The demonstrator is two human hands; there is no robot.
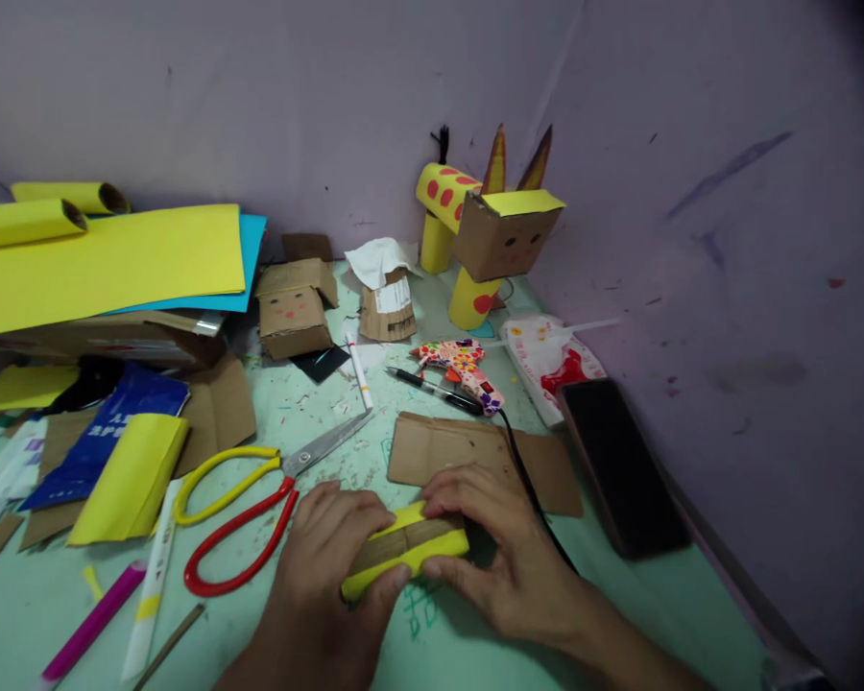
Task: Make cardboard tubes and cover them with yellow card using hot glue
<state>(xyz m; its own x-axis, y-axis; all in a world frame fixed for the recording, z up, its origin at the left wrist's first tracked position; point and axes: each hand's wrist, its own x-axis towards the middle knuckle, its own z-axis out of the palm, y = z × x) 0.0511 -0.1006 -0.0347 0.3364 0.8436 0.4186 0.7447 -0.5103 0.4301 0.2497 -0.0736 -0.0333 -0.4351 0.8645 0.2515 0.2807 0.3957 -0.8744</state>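
Between my two hands, low over the table, is a small cardboard piece (410,545) edged with yellow paper, its brown middle showing as a strip. My left hand (338,557) grips its left end, thumb along the near edge and fingers over the far side. Around the right end my right hand (500,552) is closed in the same way, thumb in front and fingertips behind. Large scissors (288,470) with yellow and red handles lie spread beside my left hand. Just beyond my right hand is a flat cardboard sheet (439,446), crossed by a black cord.
A yellow paper giraffe-like figure (468,221) with a box head stands at the back. A flowered glue gun (468,365), a pen (436,389) and a phone (623,465) lie right of centre. At left are yellow paper sheets (115,259), a blue packet (115,432) and markers.
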